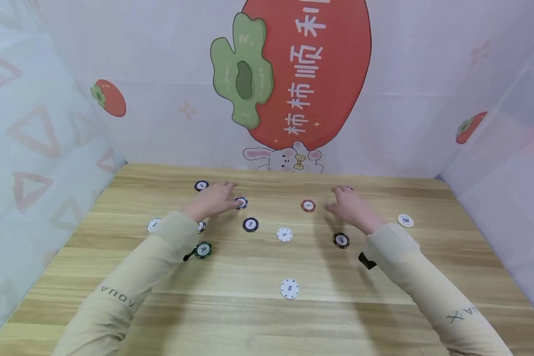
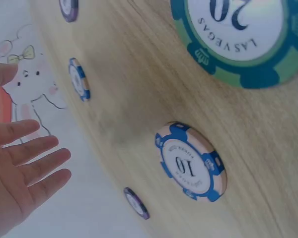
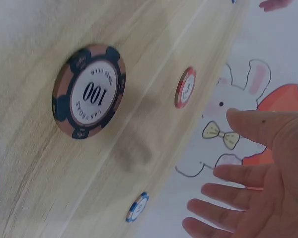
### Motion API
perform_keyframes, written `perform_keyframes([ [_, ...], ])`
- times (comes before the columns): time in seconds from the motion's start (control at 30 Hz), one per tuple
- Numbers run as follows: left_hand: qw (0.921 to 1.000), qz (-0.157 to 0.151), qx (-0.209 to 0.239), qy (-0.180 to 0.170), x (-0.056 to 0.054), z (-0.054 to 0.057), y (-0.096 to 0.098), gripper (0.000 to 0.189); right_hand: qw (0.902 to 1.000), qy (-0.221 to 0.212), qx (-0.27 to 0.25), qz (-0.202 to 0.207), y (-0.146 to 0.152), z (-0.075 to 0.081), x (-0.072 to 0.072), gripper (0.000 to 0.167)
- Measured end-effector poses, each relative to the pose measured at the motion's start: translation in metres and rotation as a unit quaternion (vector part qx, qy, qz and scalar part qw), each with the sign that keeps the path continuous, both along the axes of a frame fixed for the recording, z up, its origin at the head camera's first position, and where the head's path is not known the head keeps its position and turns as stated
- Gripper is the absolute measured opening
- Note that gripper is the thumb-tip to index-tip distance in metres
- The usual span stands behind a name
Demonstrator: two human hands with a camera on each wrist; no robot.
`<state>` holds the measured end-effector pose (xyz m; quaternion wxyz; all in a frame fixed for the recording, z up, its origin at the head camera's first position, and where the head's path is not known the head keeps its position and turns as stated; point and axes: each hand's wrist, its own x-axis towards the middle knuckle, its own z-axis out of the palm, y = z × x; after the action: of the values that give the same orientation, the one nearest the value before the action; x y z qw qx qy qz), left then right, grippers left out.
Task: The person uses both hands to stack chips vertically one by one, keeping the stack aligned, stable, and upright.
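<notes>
Poker chips lie flat and scattered on a wooden table. My left hand (image 1: 210,200) hovers over the far left part, fingers extended and holding nothing. Its thumb is nearest a blue-edged chip (image 1: 242,203); a dark chip (image 1: 201,186) lies beyond it. Below the left wrist are a green 20 chip (image 2: 238,29) and a blue-and-white 10 chip (image 2: 186,161). Held above the far right part, my right hand (image 1: 350,206) has spread fingers with nothing between them. Around it lie a red 5 chip (image 1: 308,205), a brown-and-black 100 chip (image 3: 89,91) and a partly hidden blue-edged chip (image 3: 137,207).
Between the arms lie a purple-edged chip (image 1: 250,224) and two white 5 chips, one farther off (image 1: 284,234) and one nearer (image 1: 289,289). A pale 50 chip (image 1: 405,220) sits far right, a white 1 chip (image 1: 153,225) at left. Printed cloth (image 1: 160,133) borders the table.
</notes>
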<state>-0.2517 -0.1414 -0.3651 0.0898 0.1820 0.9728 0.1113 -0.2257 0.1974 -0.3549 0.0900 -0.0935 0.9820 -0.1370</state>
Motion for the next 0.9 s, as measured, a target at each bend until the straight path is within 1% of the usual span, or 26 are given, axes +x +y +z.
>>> perform_keyframes([
  [0.13,0.9999,-0.009,0.005,-0.013,0.007,0.006,0.0,0.066,0.9998,-0.014,0.008,0.011,-0.005,0.003,0.008,0.058],
  [0.23,0.9995,-0.02,0.002,-0.026,0.013,0.009,0.0,0.066,0.9994,-0.011,0.02,0.026,-0.007,0.005,0.012,0.055],
  [0.33,0.9987,-0.036,-0.012,-0.034,0.018,0.012,0.001,0.062,0.9982,-0.009,0.039,0.045,-0.009,0.008,0.017,0.051],
  [0.43,0.9976,-0.042,-0.025,-0.049,0.024,0.015,0.002,0.059,0.9962,-0.023,0.06,0.059,-0.01,0.012,0.023,0.048],
  [0.53,0.996,-0.045,-0.041,-0.065,0.031,0.021,0.005,0.056,0.9936,-0.038,0.08,0.071,-0.011,0.015,0.028,0.047],
  [0.57,0.9953,-0.043,-0.046,-0.074,0.033,0.023,0.006,0.056,0.9929,-0.044,0.083,0.072,-0.011,0.016,0.03,0.047],
  [0.67,0.9931,-0.052,-0.063,-0.084,0.04,0.027,0.009,0.054,0.9919,-0.056,0.087,0.074,-0.013,0.018,0.036,0.048],
  [0.77,0.9905,-0.055,-0.069,-0.105,0.046,0.03,0.013,0.053,0.9909,-0.063,0.091,0.076,-0.014,0.02,0.042,0.049],
  [0.9,0.988,-0.073,-0.074,-0.114,0.055,0.033,0.016,0.052,0.989,-0.057,0.101,0.092,-0.016,0.022,0.051,0.048],
])
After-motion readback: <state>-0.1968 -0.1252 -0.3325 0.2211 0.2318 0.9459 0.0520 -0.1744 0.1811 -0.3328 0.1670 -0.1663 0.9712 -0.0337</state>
